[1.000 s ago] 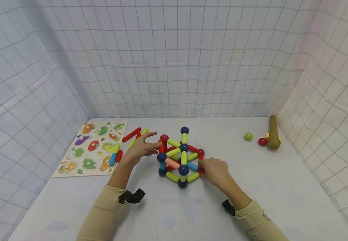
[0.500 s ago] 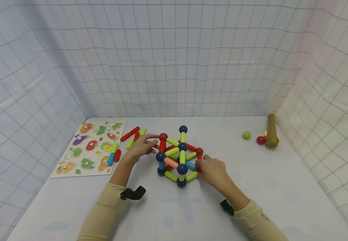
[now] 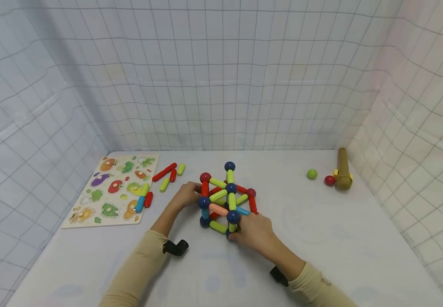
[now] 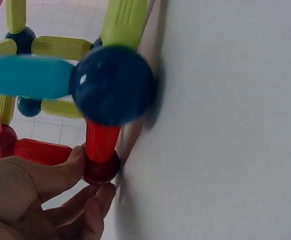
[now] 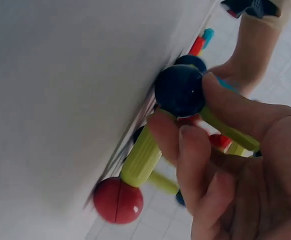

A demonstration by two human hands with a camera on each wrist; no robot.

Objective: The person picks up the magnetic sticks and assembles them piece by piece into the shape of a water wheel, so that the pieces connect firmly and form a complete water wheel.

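Observation:
A framework of magnetic rods and balls stands mid-table, with lime, red, light blue and salmon rods joined by dark blue and red balls. One lime rod on top carries a blue ball. At the left rear, my left hand reaches in low. Its thumb and fingers pinch a dark red ball at the base, as the left wrist view shows. My right hand is at the front, pinching the lower front blue ball between thumb and fingers. It hides the right front corner in the head view.
Several loose rods, among them a long red one, lie left of the framework. Farther left is a vegetable puzzle board. A green ball, a red ball and an olive-brown tube-shaped object sit at the back right. Grid-patterned cloth walls surround the table.
My left hand has moved from the upper left red rod and ball down to the base ball behind. My right hand has shifted left from the right corner to the front blue ball.

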